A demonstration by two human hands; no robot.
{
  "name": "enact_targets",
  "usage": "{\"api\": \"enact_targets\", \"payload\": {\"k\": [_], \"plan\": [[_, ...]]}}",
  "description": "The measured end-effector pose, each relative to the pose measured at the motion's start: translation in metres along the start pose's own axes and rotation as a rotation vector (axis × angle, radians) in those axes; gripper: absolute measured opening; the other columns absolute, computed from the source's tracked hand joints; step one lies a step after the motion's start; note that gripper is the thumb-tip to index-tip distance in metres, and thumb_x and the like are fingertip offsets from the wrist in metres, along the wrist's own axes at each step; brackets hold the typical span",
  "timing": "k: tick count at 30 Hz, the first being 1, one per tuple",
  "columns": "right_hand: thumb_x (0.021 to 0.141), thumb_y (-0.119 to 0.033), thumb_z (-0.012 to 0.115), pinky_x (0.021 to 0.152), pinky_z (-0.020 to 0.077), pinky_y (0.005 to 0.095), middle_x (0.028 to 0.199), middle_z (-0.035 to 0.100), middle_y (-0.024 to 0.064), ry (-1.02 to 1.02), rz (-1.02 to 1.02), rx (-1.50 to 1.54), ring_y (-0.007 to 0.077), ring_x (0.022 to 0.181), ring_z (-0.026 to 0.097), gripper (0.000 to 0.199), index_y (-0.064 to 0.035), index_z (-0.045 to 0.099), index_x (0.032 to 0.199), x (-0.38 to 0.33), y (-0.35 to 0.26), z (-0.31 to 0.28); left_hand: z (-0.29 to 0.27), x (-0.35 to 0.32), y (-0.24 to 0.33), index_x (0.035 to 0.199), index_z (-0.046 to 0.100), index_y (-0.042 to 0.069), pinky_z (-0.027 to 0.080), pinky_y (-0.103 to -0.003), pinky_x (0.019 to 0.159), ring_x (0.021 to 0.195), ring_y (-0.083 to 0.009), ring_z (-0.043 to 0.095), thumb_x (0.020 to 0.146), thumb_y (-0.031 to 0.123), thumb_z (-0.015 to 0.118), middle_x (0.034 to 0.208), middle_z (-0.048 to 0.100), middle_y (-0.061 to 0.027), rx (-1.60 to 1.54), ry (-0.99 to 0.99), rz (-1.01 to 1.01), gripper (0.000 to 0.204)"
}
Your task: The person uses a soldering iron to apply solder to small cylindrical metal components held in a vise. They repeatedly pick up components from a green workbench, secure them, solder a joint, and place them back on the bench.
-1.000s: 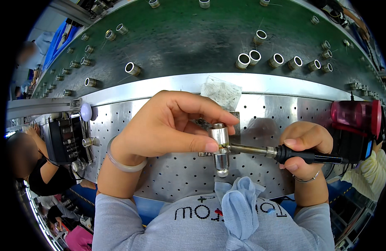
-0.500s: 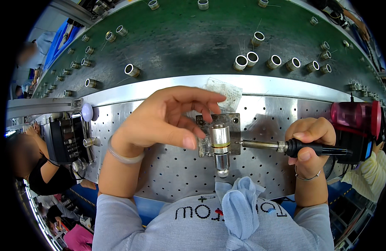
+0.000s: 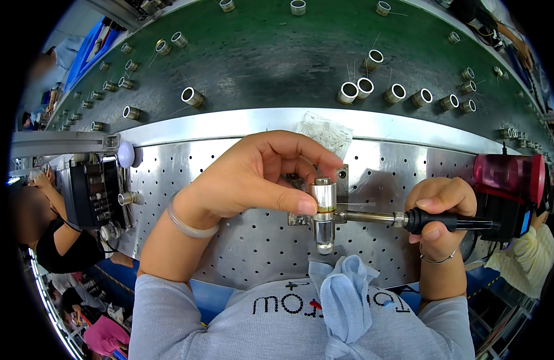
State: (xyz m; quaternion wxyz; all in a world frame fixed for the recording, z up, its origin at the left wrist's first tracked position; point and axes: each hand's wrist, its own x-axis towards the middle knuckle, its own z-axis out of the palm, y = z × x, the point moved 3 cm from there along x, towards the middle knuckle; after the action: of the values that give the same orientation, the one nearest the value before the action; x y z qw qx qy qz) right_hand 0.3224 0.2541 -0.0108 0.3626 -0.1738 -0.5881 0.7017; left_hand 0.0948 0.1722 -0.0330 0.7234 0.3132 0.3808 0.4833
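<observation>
A shiny metal cylinder (image 3: 324, 198) with a yellowish band round its middle lies over a dark metal block (image 3: 343, 180), its narrower rounded end toward me. My left hand (image 3: 271, 174) curls about it, thumb against its left side and index finger arching past its far end; the other fingers are partly hidden. A soldering iron (image 3: 373, 218) is gripped in my right hand (image 3: 442, 207), pointing left. Its tip meets the cylinder's right side near the yellowish band, where a thin wire sticks out to the right.
Beyond the perforated metal worktop (image 3: 253, 252) runs a green conveyor belt (image 3: 259, 60) carrying several metal rings with wires. A crumpled pad (image 3: 325, 133) lies at the worktop's far edge. On the right stands a device with a red transparent cover (image 3: 508, 177); black equipment (image 3: 88, 198) stands left.
My left hand has moved right and closed in on the cylinder. The soldering iron's tip now sits against the cylinder. A thin wire now shows at its right side.
</observation>
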Motion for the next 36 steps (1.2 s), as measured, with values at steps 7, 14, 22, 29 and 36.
{"api": "enact_targets", "payload": {"k": [7,14,22,29,36], "plan": [[0.064,-0.002,0.078,0.053,0.0436,0.0243,0.071,0.059,0.0080,-0.040,-0.020,-0.021,0.0149,0.057,0.055,0.029,0.0017,0.059,0.086,0.0026,0.0005,0.0014,0.0015,-0.0005,0.0027,0.102,0.062,-0.007,0.049,-0.024,0.058,0.069,-0.0135,0.057,0.076,0.018,0.068,0.087,0.060,-0.0104,0.018,-0.026,-0.122,0.036],[0.065,-0.006,0.078,0.054,0.0441,0.0247,0.068,0.059,0.0082,-0.049,-0.032,-0.060,0.0153,0.060,0.057,0.030,0.0011,0.059,0.086,0.0041,-0.0008,0.0052,-0.0007,0.0012,-0.0021,0.097,0.064,-0.007,0.048,-0.023,0.057,0.067,-0.0129,0.057,0.076,0.014,0.067,0.083,0.060,-0.0091,0.011,-0.003,-0.097,0.031],[0.066,-0.006,0.077,0.057,0.0448,0.0249,0.074,0.060,0.0085,0.027,0.031,-0.107,0.0147,0.062,0.056,0.028,0.0016,0.057,0.084,-0.0002,-0.0041,-0.0006,0.0024,-0.0003,0.0047,0.103,0.062,-0.008,0.048,-0.023,0.062,0.075,-0.0139,0.059,0.077,0.015,0.066,0.089,0.062,-0.0111,-0.025,-0.021,-0.120,0.035],[0.065,-0.002,0.076,0.054,0.0435,0.0246,0.070,0.059,0.0090,-0.025,-0.038,-0.085,0.0153,0.058,0.055,0.028,0.0029,0.058,0.086,0.0025,-0.0033,-0.0009,0.0031,-0.0012,0.0039,0.107,0.061,-0.008,0.047,-0.022,0.070,0.081,-0.0140,0.059,0.069,0.005,0.072,0.090,0.061,-0.0097,0.027,-0.059,-0.041,0.041],[0.063,-0.001,0.078,0.052,0.0426,0.0248,0.068,0.060,0.0100,-0.068,-0.084,-0.045,0.0164,0.055,0.056,0.030,0.0023,0.058,0.086,0.0057,-0.0013,0.0016,0.0019,-0.0012,0.0026,0.106,0.062,-0.006,0.045,-0.022,0.072,0.080,-0.0128,0.057,0.067,0.005,0.074,0.088,0.061,-0.0078,0.029,-0.036,-0.065,0.042]]}}
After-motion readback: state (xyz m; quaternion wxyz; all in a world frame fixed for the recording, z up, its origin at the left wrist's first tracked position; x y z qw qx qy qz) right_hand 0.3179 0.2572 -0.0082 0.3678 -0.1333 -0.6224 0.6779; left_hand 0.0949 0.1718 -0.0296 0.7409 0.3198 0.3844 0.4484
